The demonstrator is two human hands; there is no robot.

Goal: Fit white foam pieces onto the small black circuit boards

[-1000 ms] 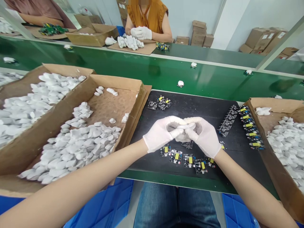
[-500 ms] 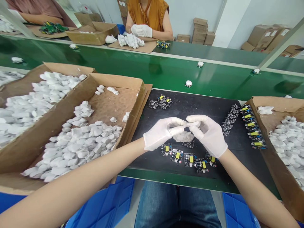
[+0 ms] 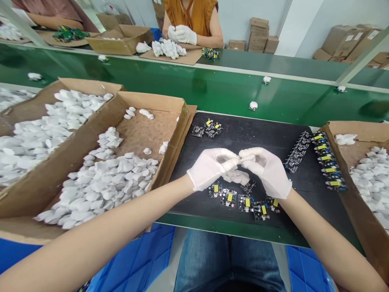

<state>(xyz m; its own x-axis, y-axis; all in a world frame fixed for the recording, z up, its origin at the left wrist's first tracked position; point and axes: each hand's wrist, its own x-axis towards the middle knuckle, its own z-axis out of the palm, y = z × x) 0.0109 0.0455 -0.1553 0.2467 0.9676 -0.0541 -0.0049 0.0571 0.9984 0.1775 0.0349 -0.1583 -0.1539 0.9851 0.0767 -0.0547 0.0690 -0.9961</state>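
- Head view: left hand in white fabric glove (image 3: 209,168) and right hand in white fabric glove (image 3: 270,172) meet above the black work mat (image 3: 188,162).
- Finger state: thumb and forefinger of each hand pinched narrow on one small flat white putty-like piece (image 3: 247,158), located between the two sets of fingertips.
- Change: one second ago the fingertips met closely around this piece; now they stand slightly apart, with it bridging the gap.
- Change: beyond the fingers, on the glossy green belt (image 3: 219,97), a square circuit board topped with a white lump (image 3: 253,106) has shifted rightward.
- Unchanged: below the fingers, the group of black circuit boards with yellow blocks (image 3: 229,197) keeps its arrangement; the rightmost is partly covered by the right hand.
- Hidden: directly under the fingers, a larger soft white lump (image 3: 236,177) is partly screened by the left hand; its full outline cannot be determined.
- Hard to make out: the held piece's exact shape, and the curled remaining fingers of both hands.
- Cut off: right of the fingers, the brown cardboard box of white pieces (image 3: 355,215) leaves the frame edge.
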